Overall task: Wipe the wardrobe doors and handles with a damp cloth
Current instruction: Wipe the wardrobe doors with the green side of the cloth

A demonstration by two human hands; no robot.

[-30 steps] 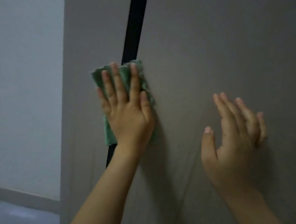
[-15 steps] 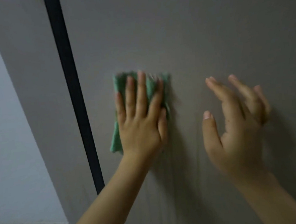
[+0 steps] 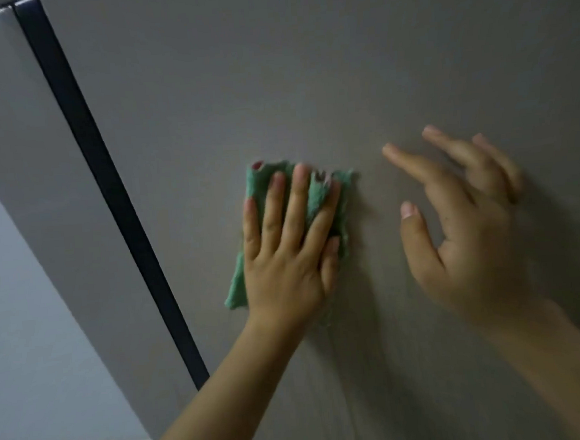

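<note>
Head view: the left hand (image 3: 284, 254) lies flat, fingers straight and slightly spread, pressing a green cloth (image 3: 314, 197) against the grey wardrobe door (image 3: 340, 79); the cloth sits on the middle of the panel, well to the right of the dark vertical strip (image 3: 108, 198) that runs along the door's left edge. The right hand (image 3: 467, 228) rests with its fingers extended against the same door, just beside the cloth, holding nothing; the two hands are apart. The cloth appears soft, thin and light, bunching into folds between the fingers, so it likely slides readily under a flat palm and is best held by pressure over its centre, or by pinching a folded edge to reposition it. Dampness cannot be judged here. The door looks rigid, smooth and matt. No handle is identifiable with certainty. No brand, label or legible writing is visible on the cloth or the door. A pale wall (image 3: 32, 341) lies beyond the wardrobe's left edge.
</note>
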